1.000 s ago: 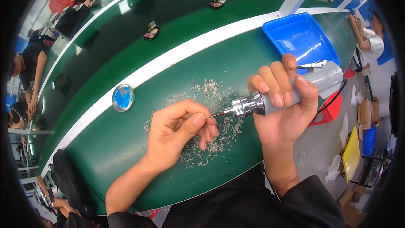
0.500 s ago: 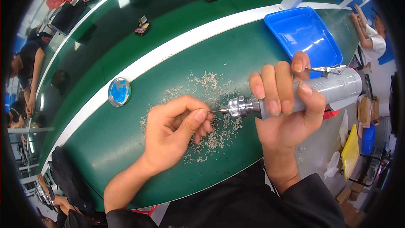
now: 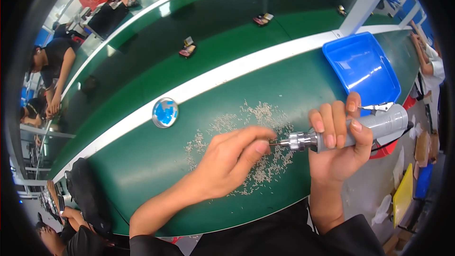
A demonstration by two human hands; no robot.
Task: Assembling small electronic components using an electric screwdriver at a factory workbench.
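My right hand [image 3: 335,154] is wrapped round a grey electric screwdriver [image 3: 377,127] with a lever on its upper side and a metal chuck [image 3: 302,141]. Its thin bit [image 3: 281,143] points left. At the tip, the thumb and forefinger of my left hand [image 3: 227,160] come together in a pinch; anything held there is hidden or too small to name. Below both hands, many tiny pale pin-like pieces [image 3: 263,173] are strewn over the green table [image 3: 137,161].
A round clear dish [image 3: 165,112] with bright blue bits stands by the white rail [image 3: 222,78]. At the far right sits a blue tray [image 3: 367,66]. A black bag [image 3: 87,194] lies at the left edge. Other people work around the tables.
The view has shifted, so the table things appear farther right and lower. My left forefinger has straightened over the bit's tip, where before it was curled against the thumb. The right hand keeps its grip.
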